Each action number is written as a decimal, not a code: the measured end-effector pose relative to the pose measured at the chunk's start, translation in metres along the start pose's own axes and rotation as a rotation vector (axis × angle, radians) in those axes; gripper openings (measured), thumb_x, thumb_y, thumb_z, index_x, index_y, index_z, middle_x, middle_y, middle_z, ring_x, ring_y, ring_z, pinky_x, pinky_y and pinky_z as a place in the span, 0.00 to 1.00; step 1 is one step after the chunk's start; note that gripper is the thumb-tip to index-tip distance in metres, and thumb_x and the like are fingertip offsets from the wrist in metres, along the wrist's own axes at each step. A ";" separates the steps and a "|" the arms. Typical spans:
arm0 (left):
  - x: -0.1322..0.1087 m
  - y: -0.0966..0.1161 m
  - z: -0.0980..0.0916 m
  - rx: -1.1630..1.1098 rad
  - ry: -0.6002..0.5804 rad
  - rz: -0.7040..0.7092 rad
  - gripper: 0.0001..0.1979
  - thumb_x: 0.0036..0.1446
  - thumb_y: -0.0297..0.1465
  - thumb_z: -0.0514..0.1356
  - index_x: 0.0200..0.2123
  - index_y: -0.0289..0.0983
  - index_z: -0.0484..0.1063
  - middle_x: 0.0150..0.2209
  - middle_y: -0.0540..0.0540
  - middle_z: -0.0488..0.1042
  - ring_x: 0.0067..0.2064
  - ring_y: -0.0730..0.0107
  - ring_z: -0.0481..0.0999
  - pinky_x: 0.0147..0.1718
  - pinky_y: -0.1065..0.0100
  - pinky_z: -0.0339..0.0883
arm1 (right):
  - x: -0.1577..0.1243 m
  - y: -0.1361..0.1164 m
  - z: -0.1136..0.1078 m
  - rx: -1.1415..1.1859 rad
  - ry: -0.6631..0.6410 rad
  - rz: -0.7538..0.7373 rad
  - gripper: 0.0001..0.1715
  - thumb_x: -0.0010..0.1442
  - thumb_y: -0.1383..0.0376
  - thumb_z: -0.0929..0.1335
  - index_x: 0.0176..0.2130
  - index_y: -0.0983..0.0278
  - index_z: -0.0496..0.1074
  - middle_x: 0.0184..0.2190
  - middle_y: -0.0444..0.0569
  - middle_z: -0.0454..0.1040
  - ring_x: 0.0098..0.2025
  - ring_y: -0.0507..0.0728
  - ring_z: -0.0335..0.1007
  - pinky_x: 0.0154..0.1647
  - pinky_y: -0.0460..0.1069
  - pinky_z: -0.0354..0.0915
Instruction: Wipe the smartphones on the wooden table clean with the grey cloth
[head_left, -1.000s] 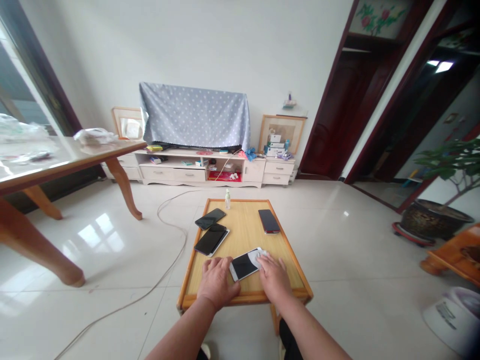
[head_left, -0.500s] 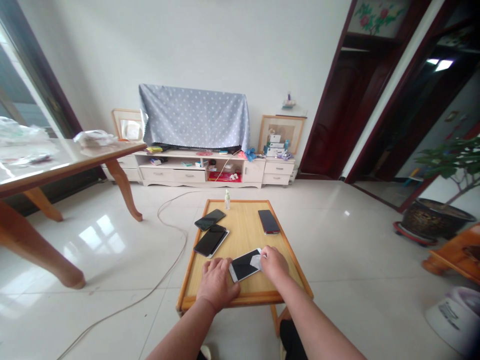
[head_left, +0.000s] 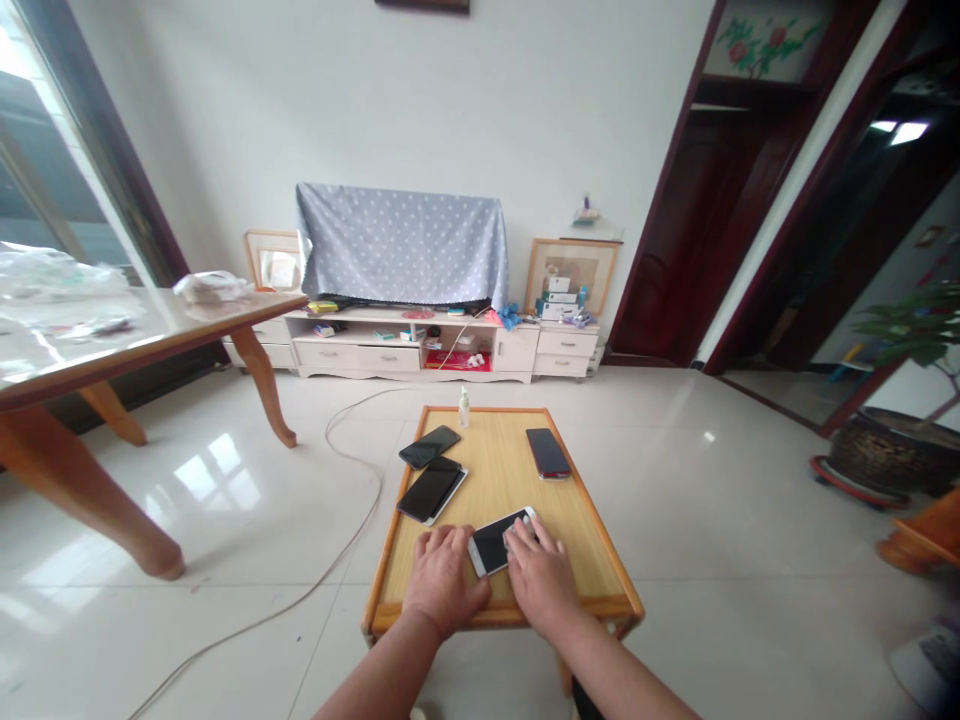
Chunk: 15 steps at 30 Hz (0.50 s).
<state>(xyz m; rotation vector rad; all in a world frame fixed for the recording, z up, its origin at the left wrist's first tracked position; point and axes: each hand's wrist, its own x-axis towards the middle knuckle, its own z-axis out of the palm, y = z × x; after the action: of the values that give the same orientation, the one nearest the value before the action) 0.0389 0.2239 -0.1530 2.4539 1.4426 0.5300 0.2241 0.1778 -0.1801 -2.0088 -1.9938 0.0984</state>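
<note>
White phone [head_left: 491, 545] lies at near edge of low table [head_left: 592, 565], left hand [head_left: 448, 578] flat against it, right hand [head_left: 538, 575] flat on its screen (three dark phones [head_left: 431, 490] beyond, untouched).

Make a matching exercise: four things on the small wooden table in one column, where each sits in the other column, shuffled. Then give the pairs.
1. white-framed phone
2. red-edged phone
3. small bottle
4. left hand

A. upright at the far edge of the wooden table
B. flat by the near edge, just left of a phone
C. lying alone on the right side
D. partly under the fingers of the right hand

Pairs: 1-D, 2-C, 3-A, 4-B.
</note>
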 end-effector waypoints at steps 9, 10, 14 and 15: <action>0.000 0.004 0.000 0.028 -0.046 -0.049 0.33 0.47 0.39 0.63 0.58 0.41 0.65 0.55 0.41 0.74 0.60 0.51 0.66 0.62 0.54 0.48 | 0.029 -0.010 0.000 0.009 -0.098 0.110 0.29 0.73 0.56 0.51 0.66 0.63 0.60 0.69 0.57 0.57 0.72 0.63 0.43 0.70 0.67 0.30; 0.000 0.003 0.001 0.027 -0.042 -0.048 0.33 0.47 0.40 0.63 0.58 0.41 0.64 0.55 0.40 0.74 0.60 0.51 0.66 0.62 0.54 0.48 | 0.030 -0.016 0.000 0.033 -0.107 0.086 0.29 0.74 0.57 0.51 0.66 0.62 0.60 0.68 0.57 0.58 0.72 0.62 0.44 0.70 0.66 0.30; 0.000 0.000 0.006 0.009 -0.008 -0.008 0.31 0.50 0.42 0.62 0.58 0.40 0.64 0.55 0.41 0.74 0.58 0.52 0.68 0.61 0.55 0.49 | 0.029 -0.037 -0.008 0.132 -0.169 -0.055 0.28 0.74 0.57 0.51 0.66 0.61 0.59 0.68 0.55 0.59 0.72 0.60 0.46 0.70 0.66 0.30; 0.000 -0.002 0.007 0.007 -0.001 0.003 0.30 0.51 0.40 0.61 0.58 0.40 0.64 0.55 0.41 0.74 0.58 0.52 0.68 0.60 0.55 0.50 | 0.026 -0.042 -0.011 0.154 -0.188 -0.098 0.28 0.74 0.58 0.51 0.67 0.60 0.58 0.68 0.54 0.59 0.72 0.60 0.46 0.70 0.67 0.30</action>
<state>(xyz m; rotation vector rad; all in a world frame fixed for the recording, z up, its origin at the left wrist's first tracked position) 0.0404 0.2248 -0.1601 2.4623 1.4427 0.5256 0.1878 0.2014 -0.1543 -1.8628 -2.1213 0.4203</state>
